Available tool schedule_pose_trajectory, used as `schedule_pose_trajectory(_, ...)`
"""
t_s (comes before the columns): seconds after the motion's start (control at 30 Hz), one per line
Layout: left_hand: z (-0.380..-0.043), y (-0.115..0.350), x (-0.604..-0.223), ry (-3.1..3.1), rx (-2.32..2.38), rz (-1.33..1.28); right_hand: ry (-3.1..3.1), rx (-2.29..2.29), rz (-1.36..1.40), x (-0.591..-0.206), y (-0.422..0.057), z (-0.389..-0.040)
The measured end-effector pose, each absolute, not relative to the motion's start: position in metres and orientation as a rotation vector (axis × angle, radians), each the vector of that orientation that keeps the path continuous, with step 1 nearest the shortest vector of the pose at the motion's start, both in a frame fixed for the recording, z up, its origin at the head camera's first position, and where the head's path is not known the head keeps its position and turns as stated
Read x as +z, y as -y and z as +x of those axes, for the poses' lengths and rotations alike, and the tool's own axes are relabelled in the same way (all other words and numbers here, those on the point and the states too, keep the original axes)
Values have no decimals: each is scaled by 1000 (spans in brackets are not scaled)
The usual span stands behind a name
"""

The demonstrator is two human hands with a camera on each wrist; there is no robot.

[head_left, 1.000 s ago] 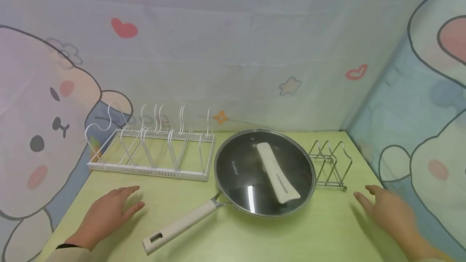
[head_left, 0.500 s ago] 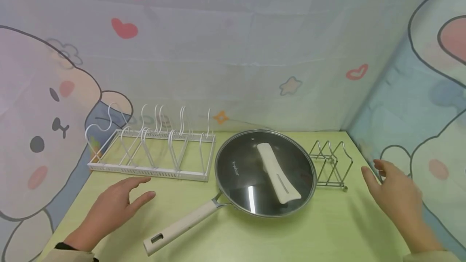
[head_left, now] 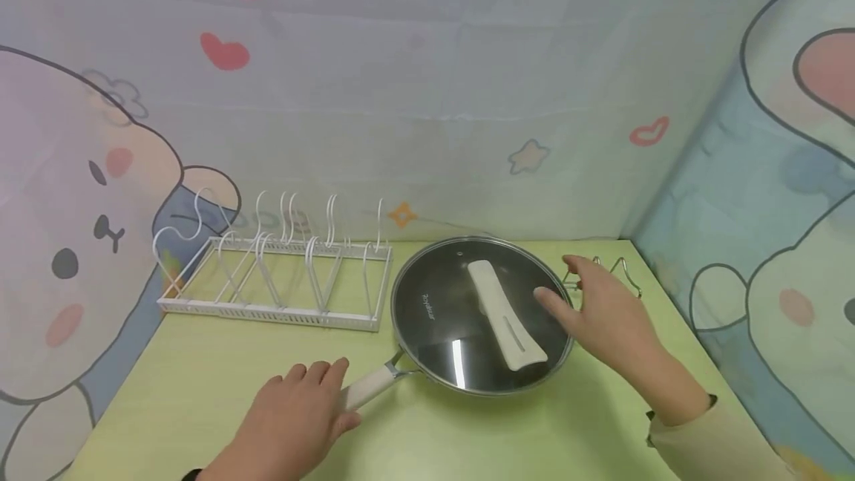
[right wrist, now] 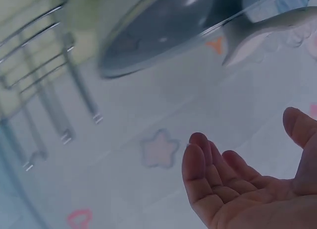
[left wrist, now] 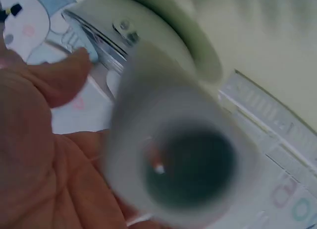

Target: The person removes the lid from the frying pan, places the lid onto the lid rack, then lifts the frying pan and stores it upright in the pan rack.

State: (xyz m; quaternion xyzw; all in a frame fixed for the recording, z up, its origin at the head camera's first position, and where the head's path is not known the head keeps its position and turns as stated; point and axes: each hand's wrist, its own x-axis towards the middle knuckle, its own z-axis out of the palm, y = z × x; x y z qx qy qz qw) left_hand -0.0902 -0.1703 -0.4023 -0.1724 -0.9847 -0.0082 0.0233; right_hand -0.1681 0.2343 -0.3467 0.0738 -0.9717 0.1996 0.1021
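A frying pan with a pale handle [head_left: 369, 389] stands on the table under a dark glass lid [head_left: 441, 284]. The lid bears a long cream handle [head_left: 497, 306]. Over the pan handle's rear part is my left hand [head_left: 290, 418], its thumb apart from its fingers. In the left wrist view the pan handle's end [left wrist: 148, 110] lies close before my palm, with no fingers curled round it. My right hand [head_left: 611, 318] hovers by the lid's right rim, fingers spread and holding nothing; the right wrist view shows its loose fingers [right wrist: 195, 177].
A white wire rack [head_left: 294, 312] with several upright dividers stands at the back left of the light green table [head_left: 441, 444]. A small metal rack [head_left: 626, 273], partly hidden by my right hand, stands right of the pan. Printed cloth [head_left: 427, 132] hangs behind.
My left hand has moved right, onto the pan handle's rear part. My right hand has moved left from beyond the metal rack to the lid's right rim. The pan has stayed put.
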Motion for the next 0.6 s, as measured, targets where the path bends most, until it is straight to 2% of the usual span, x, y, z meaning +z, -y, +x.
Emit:
schedule_pose_trajectory(0.13, -81, 148, -419, 2941, 213, -531, 2941, 557, 287, -350, -201, -177)
schedule_pose_trajectory(0.33, -86, 132, -444, 2634, 458, -559, 3010, 463, 280, -364, -174, -192)
schedule_pose_trajectory(0.6, -103, 120, -466, 2478, 356, -491, 3065, 461, 266, -380, -155, -203)
